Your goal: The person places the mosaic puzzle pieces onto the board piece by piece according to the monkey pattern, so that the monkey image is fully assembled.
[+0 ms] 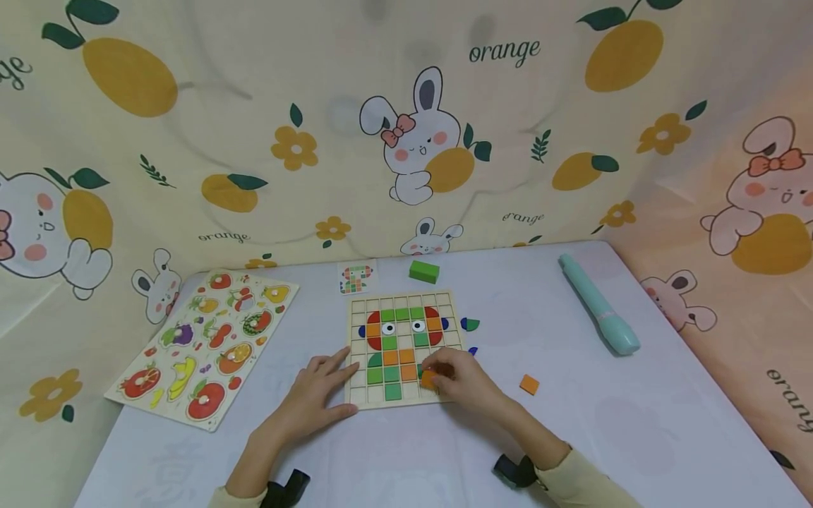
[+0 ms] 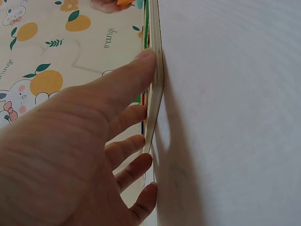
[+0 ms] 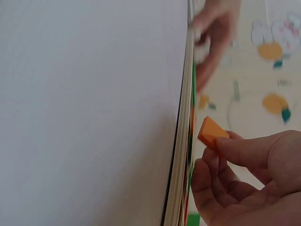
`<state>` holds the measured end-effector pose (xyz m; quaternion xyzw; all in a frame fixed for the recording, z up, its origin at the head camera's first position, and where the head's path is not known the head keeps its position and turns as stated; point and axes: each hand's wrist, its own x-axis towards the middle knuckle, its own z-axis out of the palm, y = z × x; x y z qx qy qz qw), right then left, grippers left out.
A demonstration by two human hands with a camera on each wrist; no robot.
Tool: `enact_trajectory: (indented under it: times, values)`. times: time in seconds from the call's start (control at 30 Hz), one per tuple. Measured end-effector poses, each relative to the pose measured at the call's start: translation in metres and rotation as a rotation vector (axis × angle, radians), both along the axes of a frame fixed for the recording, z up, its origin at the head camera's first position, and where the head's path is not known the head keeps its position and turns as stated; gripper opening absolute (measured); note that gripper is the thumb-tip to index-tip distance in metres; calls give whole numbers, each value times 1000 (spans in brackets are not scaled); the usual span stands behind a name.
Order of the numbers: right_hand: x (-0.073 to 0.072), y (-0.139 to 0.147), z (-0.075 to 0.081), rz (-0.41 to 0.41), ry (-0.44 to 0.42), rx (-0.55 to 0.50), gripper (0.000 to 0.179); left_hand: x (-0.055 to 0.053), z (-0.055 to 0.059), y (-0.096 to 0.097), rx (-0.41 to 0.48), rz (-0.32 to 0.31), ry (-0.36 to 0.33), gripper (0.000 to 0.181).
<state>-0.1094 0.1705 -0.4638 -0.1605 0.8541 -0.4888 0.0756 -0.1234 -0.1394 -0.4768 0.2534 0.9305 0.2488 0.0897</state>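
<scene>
A wooden grid board (image 1: 359, 307) lies on the table, bearing red, green, orange and blue pieces in the pattern of a figure with two round eye pieces. My left hand (image 1: 310, 395) rests along the board's left side, its fingers spread and fairly straight. In the left wrist view the thumb (image 2: 134, 70) touches the board's edge. Over the lower right part of the grid, my right hand (image 1: 473, 381) pinches an orange square tile (image 3: 212, 133) between thumb and fingers. That hand covers some of the cells in the head view.
A loose orange tile (image 1: 529, 384) lies to the right. Green and blue pieces (image 1: 471, 324) sit beside the board. Behind it are a pattern card (image 1: 356, 278) and a green block (image 1: 423, 271). A fruit board (image 1: 209, 353) lies left, a teal pen-like device (image 1: 597, 303) right.
</scene>
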Motion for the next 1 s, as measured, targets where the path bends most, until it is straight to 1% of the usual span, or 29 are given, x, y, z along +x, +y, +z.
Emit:
enact_trajectory:
  times: [0.07,0.13,0.3,0.43,0.63,0.8,0.9,1.0]
  values:
    - [1,-11,1,44,3,10,25,0,0,0,6,2,-1,70]
    - [1,-20,2,64,13,45,25,0,-1,0,10,0,-1,70]
    - [-1,-32,3,50,66,147,21,-1,-4,-1,4,-4,-4,71]
    - [-1,-34,2,46,82,182,17,-1,-3,-1,9,-3,-5,71]
    - [-1,-35,1,72,116,233,11,-1,-1,-1,9,-3,-2,70]
    - [0,-35,1,51,145,293,11,-1,-1,-1,4,2,-4,70]
    - [0,-35,2,46,142,297,13,-1,-1,-1,4,1,-4,70]
    - [0,-37,3,47,126,270,13,-1,-1,-1,5,0,-3,70]
